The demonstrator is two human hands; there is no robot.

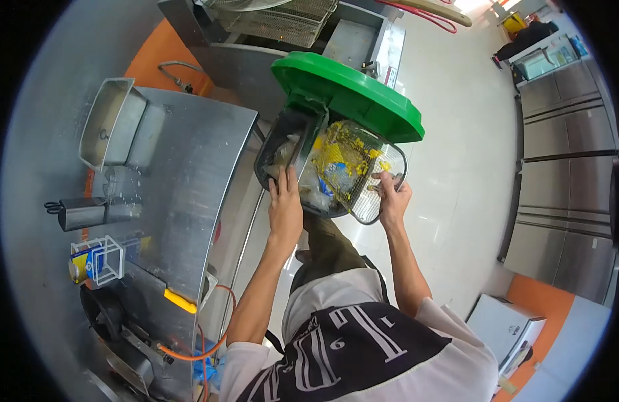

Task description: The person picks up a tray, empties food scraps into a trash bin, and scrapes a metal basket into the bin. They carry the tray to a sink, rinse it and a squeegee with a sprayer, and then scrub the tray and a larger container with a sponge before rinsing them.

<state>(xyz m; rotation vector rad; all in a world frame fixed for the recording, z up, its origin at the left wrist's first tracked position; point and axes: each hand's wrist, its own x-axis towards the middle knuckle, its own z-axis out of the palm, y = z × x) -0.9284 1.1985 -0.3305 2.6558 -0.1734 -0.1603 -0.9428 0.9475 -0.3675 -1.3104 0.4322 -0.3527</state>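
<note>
A bin (264,159) with a raised green lid (353,94) stands below me and holds plastic bags and yellow scraps. Over its right part a wire mesh basket (366,181) is tilted, with yellow bits stuck on the mesh. My right hand (392,199) grips the basket at its right side, fingers closed on it. My left hand (284,201) touches the bin's near left part, beside a metal container (301,151) or inner edge that I cannot make out clearly; its fingers are slightly apart.
On the left is a steel table (182,161) with a metal pan (112,127), a knife holder (82,214) and a yellow-handled tool (180,301). A fryer with baskets (276,20) stands beyond the bin. Steel refrigerators (564,187) line the right; a person (529,39) is far off.
</note>
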